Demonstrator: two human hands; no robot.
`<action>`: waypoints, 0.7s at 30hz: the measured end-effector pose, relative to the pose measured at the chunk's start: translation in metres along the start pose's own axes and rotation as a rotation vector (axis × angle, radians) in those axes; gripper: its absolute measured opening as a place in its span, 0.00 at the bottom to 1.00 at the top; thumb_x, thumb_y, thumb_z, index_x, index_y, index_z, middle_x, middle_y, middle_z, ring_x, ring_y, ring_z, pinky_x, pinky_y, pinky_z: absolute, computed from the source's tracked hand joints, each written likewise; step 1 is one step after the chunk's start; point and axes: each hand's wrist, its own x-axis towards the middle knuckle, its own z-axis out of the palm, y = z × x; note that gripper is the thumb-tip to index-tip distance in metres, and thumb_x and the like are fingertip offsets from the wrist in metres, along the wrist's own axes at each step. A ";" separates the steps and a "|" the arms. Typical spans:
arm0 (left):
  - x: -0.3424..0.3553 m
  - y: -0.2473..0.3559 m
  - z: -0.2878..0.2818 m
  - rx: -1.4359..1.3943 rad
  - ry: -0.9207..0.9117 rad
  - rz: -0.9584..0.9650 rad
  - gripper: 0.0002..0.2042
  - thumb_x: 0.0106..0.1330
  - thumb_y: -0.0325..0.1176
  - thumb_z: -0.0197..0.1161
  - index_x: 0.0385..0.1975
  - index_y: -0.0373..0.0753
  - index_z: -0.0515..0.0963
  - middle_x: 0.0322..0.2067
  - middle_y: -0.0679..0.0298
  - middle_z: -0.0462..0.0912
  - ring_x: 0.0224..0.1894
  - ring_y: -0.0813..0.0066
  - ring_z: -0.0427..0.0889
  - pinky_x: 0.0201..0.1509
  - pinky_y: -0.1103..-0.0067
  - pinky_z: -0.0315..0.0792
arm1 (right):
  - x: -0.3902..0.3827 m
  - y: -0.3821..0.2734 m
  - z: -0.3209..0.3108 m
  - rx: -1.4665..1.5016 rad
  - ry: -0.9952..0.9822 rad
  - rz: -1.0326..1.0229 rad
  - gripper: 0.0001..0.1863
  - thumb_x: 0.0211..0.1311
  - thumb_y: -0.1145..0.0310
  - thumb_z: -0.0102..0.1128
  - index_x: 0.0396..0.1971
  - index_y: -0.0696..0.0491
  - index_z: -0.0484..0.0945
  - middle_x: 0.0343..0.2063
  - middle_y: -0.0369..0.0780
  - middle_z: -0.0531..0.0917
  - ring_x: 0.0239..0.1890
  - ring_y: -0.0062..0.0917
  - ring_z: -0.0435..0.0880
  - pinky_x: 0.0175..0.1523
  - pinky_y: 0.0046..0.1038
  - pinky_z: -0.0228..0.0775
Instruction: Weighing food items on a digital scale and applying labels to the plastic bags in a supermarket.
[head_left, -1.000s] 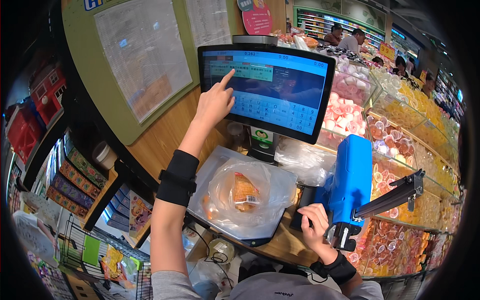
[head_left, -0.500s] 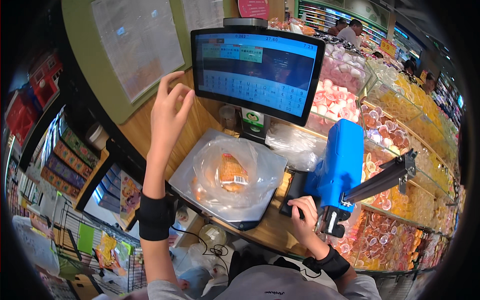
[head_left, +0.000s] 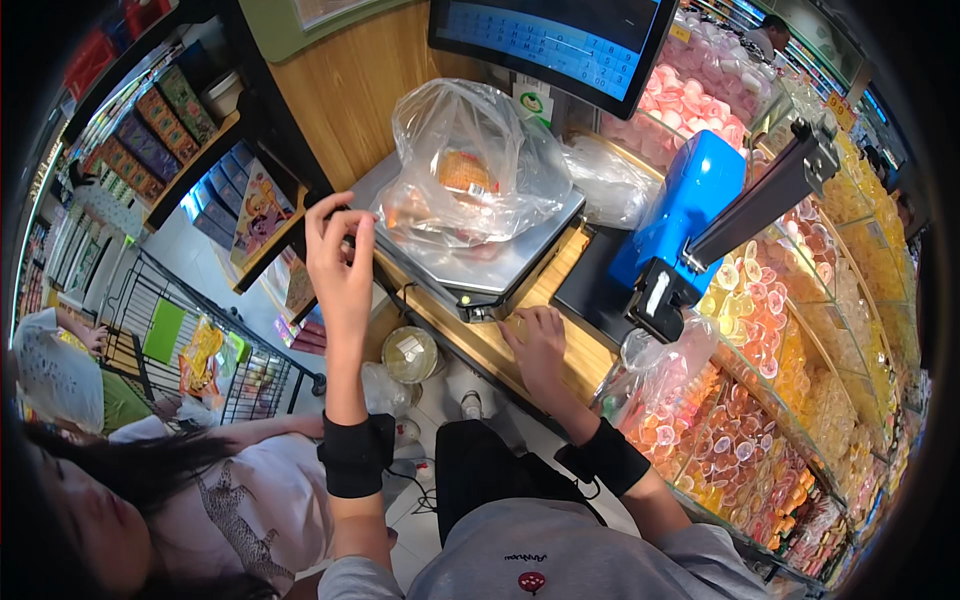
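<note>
A clear plastic bag (head_left: 430, 125) stands puffed up on the flat metal plate of a weighing scale (head_left: 465, 280). Through its film shows an orange-brown packaged item (head_left: 464, 172) with a white barcode label; something else orange lies beside it, blurred by the plastic. My left hand (head_left: 342, 260) hovers at the scale's left front corner, near the bag, with bent, parted fingers and nothing in it. On the wooden counter (head_left: 580, 350), just right of the scale's front corner, my right hand (head_left: 538, 345) rests with loosely bent fingers, holding nothing.
Behind the scale is a touchscreen (head_left: 550, 45). Rolled clear bags (head_left: 610, 180) and a blue device (head_left: 690, 205) with a dark arm are on the right, before sloping bins of jelly cups (head_left: 740, 430). A person (head_left: 220, 500) is close at my left, near a shopping cart (head_left: 250, 365).
The view has tipped downward. My left hand has come down from beside the screen to the scale's corner. My right hand has shifted from the blue device's base to the counter by the scale.
</note>
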 end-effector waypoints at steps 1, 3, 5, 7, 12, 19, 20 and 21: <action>-0.011 0.004 -0.001 -0.012 -0.006 -0.069 0.04 0.59 0.27 0.55 0.26 0.34 0.74 0.41 0.64 0.70 0.28 0.84 0.71 0.24 0.89 0.62 | -0.005 0.000 0.010 -0.061 0.004 -0.021 0.11 0.46 0.65 0.62 0.28 0.54 0.74 0.27 0.39 0.72 0.35 0.33 0.70 0.41 0.31 0.63; -0.033 0.007 -0.005 -0.002 -0.037 -0.119 0.04 0.59 0.28 0.55 0.26 0.34 0.74 0.41 0.64 0.70 0.28 0.84 0.71 0.24 0.89 0.62 | -0.012 0.001 0.024 -0.128 -0.061 -0.006 0.15 0.47 0.60 0.60 0.31 0.54 0.73 0.29 0.39 0.71 0.38 0.32 0.69 0.43 0.30 0.62; -0.050 0.007 -0.011 0.037 -0.044 -0.128 0.05 0.59 0.28 0.55 0.26 0.34 0.74 0.41 0.64 0.70 0.28 0.83 0.71 0.25 0.88 0.63 | -0.017 -0.001 0.037 -0.117 -0.079 0.035 0.15 0.47 0.60 0.61 0.30 0.54 0.72 0.28 0.40 0.71 0.38 0.32 0.69 0.43 0.31 0.62; -0.064 0.007 -0.017 0.034 -0.045 -0.178 0.04 0.59 0.27 0.55 0.27 0.33 0.74 0.41 0.63 0.70 0.29 0.82 0.72 0.27 0.87 0.65 | -0.020 -0.004 0.047 -0.114 -0.062 0.039 0.13 0.48 0.61 0.60 0.28 0.53 0.72 0.26 0.40 0.71 0.36 0.32 0.71 0.39 0.31 0.63; -0.081 0.004 -0.023 0.081 -0.078 -0.219 0.03 0.59 0.26 0.54 0.27 0.34 0.74 0.41 0.62 0.70 0.29 0.80 0.74 0.26 0.86 0.66 | -0.017 -0.011 0.064 -0.102 0.085 -0.011 0.07 0.51 0.65 0.57 0.24 0.52 0.71 0.22 0.37 0.72 0.29 0.29 0.73 0.31 0.29 0.67; -0.078 -0.007 -0.012 0.021 -0.148 -0.234 0.05 0.59 0.29 0.55 0.28 0.34 0.74 0.42 0.63 0.70 0.37 0.78 0.74 0.30 0.85 0.69 | -0.016 -0.005 0.076 -0.165 0.071 -0.139 0.05 0.46 0.73 0.53 0.17 0.51 0.67 0.18 0.36 0.69 0.24 0.28 0.72 0.26 0.28 0.66; -0.074 -0.009 -0.010 0.022 -0.148 -0.230 0.05 0.59 0.29 0.55 0.28 0.34 0.74 0.42 0.63 0.70 0.37 0.78 0.74 0.30 0.85 0.69 | -0.014 -0.004 0.076 -0.174 0.041 -0.224 0.04 0.44 0.74 0.52 0.17 0.51 0.67 0.17 0.36 0.69 0.23 0.27 0.71 0.26 0.28 0.66; -0.069 -0.012 -0.006 0.044 -0.127 -0.174 0.05 0.58 0.29 0.56 0.31 0.35 0.73 0.43 0.62 0.70 0.40 0.76 0.73 0.34 0.84 0.69 | -0.013 -0.002 0.075 -0.183 0.012 -0.309 0.04 0.41 0.75 0.52 0.17 0.51 0.67 0.17 0.36 0.68 0.23 0.27 0.71 0.26 0.27 0.65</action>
